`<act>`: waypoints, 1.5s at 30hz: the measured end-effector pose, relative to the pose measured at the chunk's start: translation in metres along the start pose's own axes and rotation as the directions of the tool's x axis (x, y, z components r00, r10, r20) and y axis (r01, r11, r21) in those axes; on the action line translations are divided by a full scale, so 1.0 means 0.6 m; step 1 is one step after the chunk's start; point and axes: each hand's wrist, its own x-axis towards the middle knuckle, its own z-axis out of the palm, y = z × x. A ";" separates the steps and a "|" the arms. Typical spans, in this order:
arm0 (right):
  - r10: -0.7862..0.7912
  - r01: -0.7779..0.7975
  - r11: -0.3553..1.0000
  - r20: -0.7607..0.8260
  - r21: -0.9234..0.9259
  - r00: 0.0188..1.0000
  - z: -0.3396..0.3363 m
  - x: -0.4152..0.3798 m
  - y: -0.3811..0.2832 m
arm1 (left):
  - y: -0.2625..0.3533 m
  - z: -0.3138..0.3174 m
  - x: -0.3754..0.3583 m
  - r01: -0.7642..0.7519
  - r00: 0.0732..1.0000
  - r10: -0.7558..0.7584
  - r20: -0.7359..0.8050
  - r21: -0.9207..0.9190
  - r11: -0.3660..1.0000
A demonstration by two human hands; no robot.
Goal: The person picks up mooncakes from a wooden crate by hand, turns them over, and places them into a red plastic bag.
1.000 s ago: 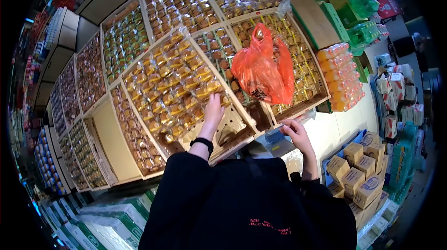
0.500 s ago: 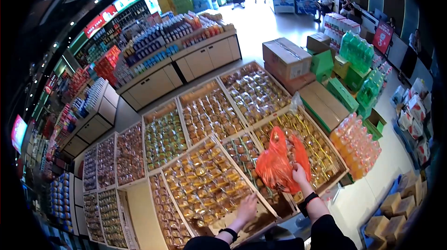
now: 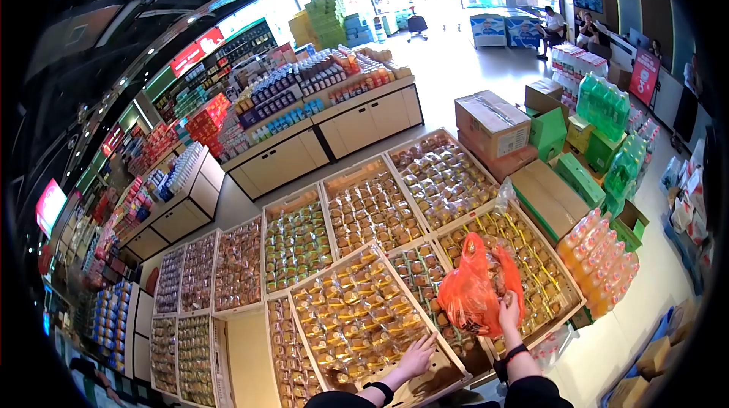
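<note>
My right hand (image 3: 510, 314) is closed on the gathered side of a red plastic bag (image 3: 472, 290), which bulges with dark-looking contents. The bag hangs over a tray of yellow-striped wrapped pastries (image 3: 539, 256) and partly covers a narrower tray of green-striped packs (image 3: 421, 271). My left hand (image 3: 416, 356) is empty, fingers stretched out, at the near right side of a raised wooden tray (image 3: 448, 372). Its fingertips are close to that tray's right rim. Rows of gold-wrapped pastries (image 3: 357, 317) fill most of this tray, with bare wood at its near end.
More pastry trays (image 3: 300, 241) spread out ahead and left. Cardboard boxes (image 3: 493, 123), packs of orange drinks (image 3: 600, 264) and green bottles (image 3: 604, 104) stand at the right. Stocked shelf counters (image 3: 326, 138) lie beyond. A person's arm (image 3: 102, 384) shows at the lower left.
The view has swung up and left, so everything sits lower and farther right. My left hand's fingers are straighter now. My right hand keeps hold of the red bag.
</note>
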 end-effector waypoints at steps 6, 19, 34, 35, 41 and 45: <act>0.076 -0.072 0.824 0.016 0.563 0.997 -0.046 -0.078 -0.056 | 0.040 -0.073 0.003 -0.099 0.976 0.022 -0.217 -0.351 0.931; -0.329 0.137 0.937 0.679 0.322 0.656 -0.016 -0.228 -0.340 | 0.074 -0.231 -0.080 -0.016 0.894 -0.186 -0.406 -0.445 0.895; -0.484 -0.029 0.820 0.719 0.572 0.498 -0.066 -0.214 -0.434 | 0.092 -0.367 -0.116 -0.175 0.673 -0.161 -0.722 -0.366 0.914; -0.485 -0.025 0.822 0.724 0.569 0.491 -0.073 -0.212 -0.443 | 0.093 -0.373 -0.118 -0.146 0.689 -0.177 -0.702 -0.374 0.916; -0.513 -0.015 0.807 0.712 0.591 0.479 -0.097 -0.217 -0.457 | 0.104 -0.380 -0.120 -0.123 0.738 -0.155 -0.657 -0.356 0.926; -0.480 -0.061 0.823 0.748 0.565 0.457 -0.101 -0.220 -0.460 | 0.112 -0.373 -0.117 -0.067 0.713 -0.141 -0.687 -0.267 0.961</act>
